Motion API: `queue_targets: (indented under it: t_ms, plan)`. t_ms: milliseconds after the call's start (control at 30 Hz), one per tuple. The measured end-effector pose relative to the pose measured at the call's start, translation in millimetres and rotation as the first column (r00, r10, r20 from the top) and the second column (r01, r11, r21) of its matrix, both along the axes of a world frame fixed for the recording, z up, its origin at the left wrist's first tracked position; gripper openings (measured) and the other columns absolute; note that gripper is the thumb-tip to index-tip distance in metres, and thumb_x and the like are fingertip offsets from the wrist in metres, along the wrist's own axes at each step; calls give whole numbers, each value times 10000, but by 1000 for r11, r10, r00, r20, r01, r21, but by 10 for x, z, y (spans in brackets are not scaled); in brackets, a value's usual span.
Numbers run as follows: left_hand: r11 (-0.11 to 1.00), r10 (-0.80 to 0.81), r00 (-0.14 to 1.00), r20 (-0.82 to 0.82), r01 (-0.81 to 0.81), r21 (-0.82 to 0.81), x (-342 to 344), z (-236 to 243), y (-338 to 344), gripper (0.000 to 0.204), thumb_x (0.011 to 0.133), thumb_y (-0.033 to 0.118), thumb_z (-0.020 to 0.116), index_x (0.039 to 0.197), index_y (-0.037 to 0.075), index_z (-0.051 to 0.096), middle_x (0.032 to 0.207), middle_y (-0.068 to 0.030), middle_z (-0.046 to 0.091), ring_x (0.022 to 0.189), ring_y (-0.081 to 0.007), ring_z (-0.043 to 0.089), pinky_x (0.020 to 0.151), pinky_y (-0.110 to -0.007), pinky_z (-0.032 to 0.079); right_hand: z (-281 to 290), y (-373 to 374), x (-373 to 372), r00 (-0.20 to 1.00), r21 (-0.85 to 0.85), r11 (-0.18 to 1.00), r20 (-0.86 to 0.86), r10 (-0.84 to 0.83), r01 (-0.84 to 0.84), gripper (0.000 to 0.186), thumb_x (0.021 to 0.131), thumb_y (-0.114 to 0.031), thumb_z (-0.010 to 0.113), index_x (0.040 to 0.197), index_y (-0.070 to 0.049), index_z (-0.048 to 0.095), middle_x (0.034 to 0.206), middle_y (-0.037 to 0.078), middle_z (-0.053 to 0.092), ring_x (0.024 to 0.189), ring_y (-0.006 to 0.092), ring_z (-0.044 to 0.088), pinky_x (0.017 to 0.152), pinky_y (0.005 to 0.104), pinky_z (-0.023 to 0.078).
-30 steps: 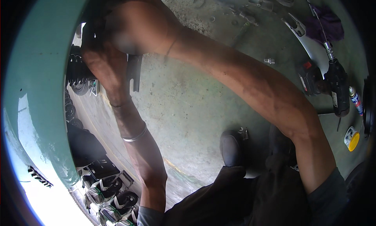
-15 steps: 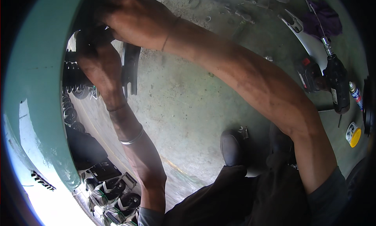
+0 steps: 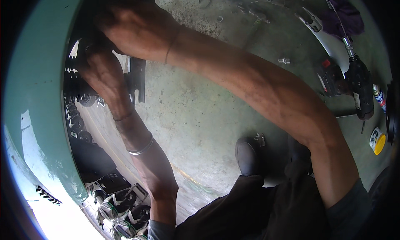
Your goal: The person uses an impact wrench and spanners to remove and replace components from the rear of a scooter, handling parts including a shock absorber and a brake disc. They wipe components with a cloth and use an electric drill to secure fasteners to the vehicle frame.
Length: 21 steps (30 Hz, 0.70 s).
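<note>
Both hands reach into the dark gap beside the curved green body panel (image 3: 41, 86) of a vehicle. My right hand (image 3: 137, 29) is bent at the knuckles, its fingertips lost in shadow behind the panel's edge. Just below it, my left hand (image 3: 102, 69) curls inward, close to the right fingers. Whatever the two hands grip in there is too dark to make out. Black ribbed coil parts (image 3: 74, 84), like a spring, lie beside the left hand. A dark slotted bracket (image 3: 139, 82) shows just right of the left wrist.
On the floor at right lie a black power tool (image 3: 358, 86) with a long extension, a purple cloth (image 3: 343, 19), a spray can (image 3: 379, 96) and a yellow-lidded tub (image 3: 377, 142). A silver socket (image 3: 284, 61) lies beyond my right forearm. Wrenches (image 3: 260, 139) rest by my shoe (image 3: 247, 156).
My right hand has shifted slightly left and down; the left hand has moved a little left. The silver socket, mostly covered by my forearm before, now shows fully.
</note>
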<state>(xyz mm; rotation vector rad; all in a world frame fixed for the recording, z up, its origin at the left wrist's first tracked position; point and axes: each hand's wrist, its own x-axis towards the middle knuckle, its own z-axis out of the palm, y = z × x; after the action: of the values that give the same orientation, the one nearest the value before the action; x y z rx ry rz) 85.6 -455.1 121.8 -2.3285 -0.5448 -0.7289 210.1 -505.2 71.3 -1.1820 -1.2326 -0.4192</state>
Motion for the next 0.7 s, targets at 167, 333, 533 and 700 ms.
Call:
queue_targets:
  t_ms: [167, 333, 533, 700]
  plan:
    - [940, 8, 970, 242, 76, -333, 51, -23, -77, 184, 861, 55, 527, 944, -45, 657, 911, -171, 669, 828, -279, 644, 730, -364, 491, 23, -9, 0, 1000, -55, 998, 13, -23, 23, 211, 797, -108, 604, 931, 52, 637, 852, 212, 664, 721, 281, 711, 596, 377, 591]
    - [998, 2, 997, 74, 2, -57, 0, -1, -51, 192, 857, 85, 573, 964, -39, 673, 954, -188, 683, 856, -314, 651, 746, -402, 496, 51, 15, -18, 999, -161, 986, -32, 35, -39, 148, 785, -131, 593, 786, -23, 694, 756, 177, 693, 685, 277, 712, 598, 418, 558]
    - [982, 170, 985, 25, -167, -93, -18, -4, -69, 190, 858, 91, 590, 971, -30, 682, 960, -203, 689, 861, -362, 653, 766, -436, 507, 38, 5, -8, 991, -289, 949, 10, 136, -127, 113, 745, -134, 632, 716, -61, 713, 708, 146, 699, 683, 271, 713, 600, 398, 559]
    - [973, 189, 981, 31, -183, -141, -72, -22, 33, 369, 749, 51, 670, 1087, -98, 651, 1025, -198, 701, 895, -276, 697, 754, -357, 553, 38, 1, -22, 981, -81, 991, -174, 87, -102, 204, 741, -135, 642, 890, -6, 691, 749, 178, 700, 701, 294, 715, 615, 426, 574]
